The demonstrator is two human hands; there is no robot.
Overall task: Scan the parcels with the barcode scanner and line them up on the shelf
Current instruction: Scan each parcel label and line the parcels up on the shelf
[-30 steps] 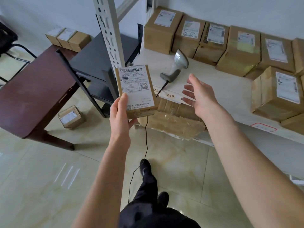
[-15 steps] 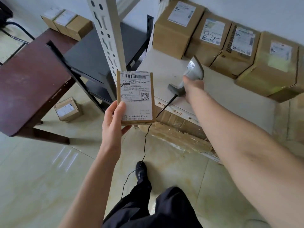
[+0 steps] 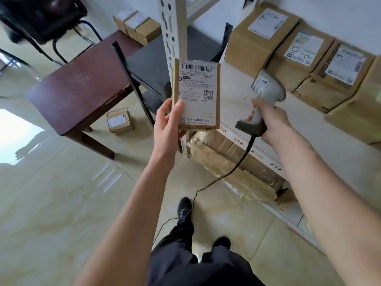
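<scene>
Both bare forearms stretched forward. Left hand (image 3: 168,122) raised upright, thumb laid flat over the front of the parcel (image 3: 196,94) near its lower left corner, fingers curled behind (only their tips showing under the bottom edge). Right hand (image 3: 272,122) wrapped round the handle of the barcode scanner (image 3: 266,93), knuckles up, head rising above the fist

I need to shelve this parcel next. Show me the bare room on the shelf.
Free: the white shelf top between the upright post and the row of boxes, in front of them. Crowded: along the wall, where boxes stand side by side.
</scene>
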